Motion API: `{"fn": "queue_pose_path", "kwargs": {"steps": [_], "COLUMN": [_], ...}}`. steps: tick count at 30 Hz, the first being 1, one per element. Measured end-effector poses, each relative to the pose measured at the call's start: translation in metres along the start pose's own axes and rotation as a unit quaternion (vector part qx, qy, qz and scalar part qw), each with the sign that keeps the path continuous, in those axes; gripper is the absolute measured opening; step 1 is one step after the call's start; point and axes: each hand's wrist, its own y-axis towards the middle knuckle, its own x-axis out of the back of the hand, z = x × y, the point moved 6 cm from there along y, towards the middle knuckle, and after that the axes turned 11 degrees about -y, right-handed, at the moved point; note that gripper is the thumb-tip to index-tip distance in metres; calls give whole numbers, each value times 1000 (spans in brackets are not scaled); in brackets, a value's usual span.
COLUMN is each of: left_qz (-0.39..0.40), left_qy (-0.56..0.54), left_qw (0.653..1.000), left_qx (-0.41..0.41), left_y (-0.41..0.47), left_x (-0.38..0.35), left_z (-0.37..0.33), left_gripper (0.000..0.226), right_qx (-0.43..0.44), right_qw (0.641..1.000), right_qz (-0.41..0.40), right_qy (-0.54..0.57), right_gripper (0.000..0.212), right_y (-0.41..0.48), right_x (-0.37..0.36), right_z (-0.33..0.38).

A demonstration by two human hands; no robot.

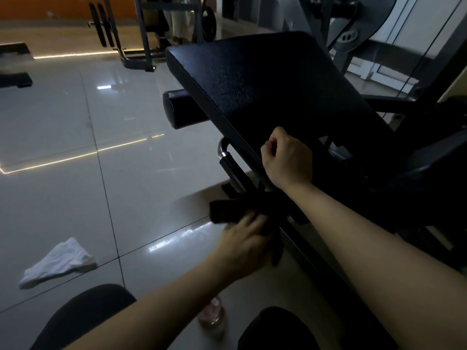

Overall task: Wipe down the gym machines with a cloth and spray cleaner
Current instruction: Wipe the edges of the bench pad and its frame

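Observation:
A black padded bench point(252, 79) of a gym machine slopes across the middle of the view. My right hand point(286, 157) rests at the pad's near edge with its fingers curled; nothing shows in it. Lower down, my left hand point(242, 245) holds a dark cloth point(227, 210) against the machine's frame bar, beside a chrome handle with a black grip point(227, 160). The hand is blurred. A pinkish bottle point(213, 315) stands on the floor between my knees, partly hidden by my left forearm.
A white cloth point(59, 261) lies crumpled on the glossy tiled floor at the lower left. A black foam roller point(177, 108) sticks out under the pad. Weight racks point(141, 34) and plates stand at the back; more machine frame fills the right.

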Motion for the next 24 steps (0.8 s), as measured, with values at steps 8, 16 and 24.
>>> {"fn": "queue_pose_path", "kwargs": {"steps": [8, 16, 24], "left_qz": [-161, -166, -324], "left_qy": [-153, -126, -508], "left_qw": [975, 934, 608], "left_qx": [24, 292, 517], "left_y": [-2, 32, 29], "left_x": [20, 9, -18], "left_z": [7, 20, 18], "left_gripper": [19, 96, 45], "right_qx": [1, 5, -1], "right_qw": [1000, 1000, 1000], "right_qz": [-7, -16, -16], "right_qy": [-1, 14, 17], "right_gripper": [15, 15, 15], "right_y": [1, 0, -1], "right_x": [0, 0, 3], "right_z": [0, -1, -2]}}
